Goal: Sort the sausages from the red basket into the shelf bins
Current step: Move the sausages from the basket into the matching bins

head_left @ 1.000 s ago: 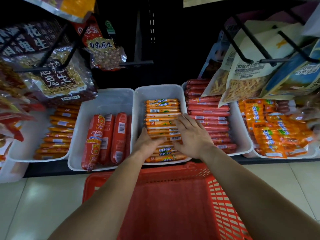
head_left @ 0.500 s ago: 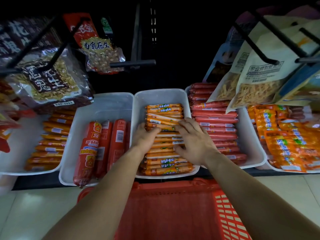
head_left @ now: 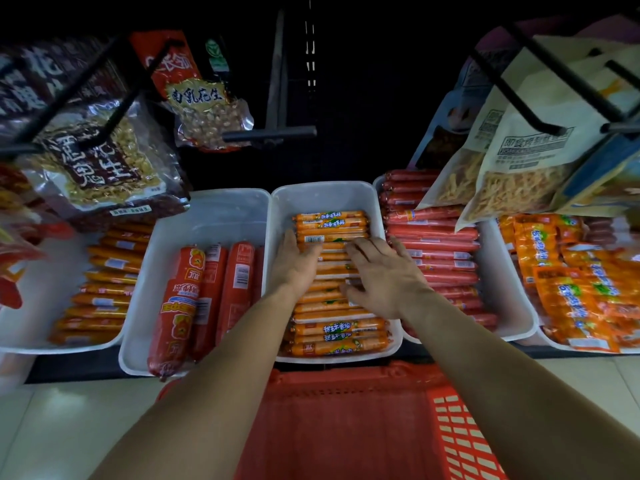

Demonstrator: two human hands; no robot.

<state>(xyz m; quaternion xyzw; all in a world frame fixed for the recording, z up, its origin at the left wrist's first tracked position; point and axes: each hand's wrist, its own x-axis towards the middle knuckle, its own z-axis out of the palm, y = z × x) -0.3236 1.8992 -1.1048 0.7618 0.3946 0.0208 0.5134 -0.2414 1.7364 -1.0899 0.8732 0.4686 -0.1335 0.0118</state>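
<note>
Access from above and the front. Bare floor shows at the rear of the middle bin [head_left: 329, 197], behind the orange sausages [head_left: 330, 221], and across the rear half of the neighbouring left bin [head_left: 211, 216]. Obstacles: peanut bags [head_left: 100, 164] overhang the far-left bin [head_left: 31, 327]; snack bags [head_left: 512, 174] cover the rear of the right bins [head_left: 509, 289]; a black peg [head_left: 270, 135] juts forward above the two middle bins. The red basket [head_left: 346, 427] abuts the shelf front.

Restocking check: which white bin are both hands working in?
The centre bin of thin orange sausages; left hand and right hand lie on that stack alone.
</note>
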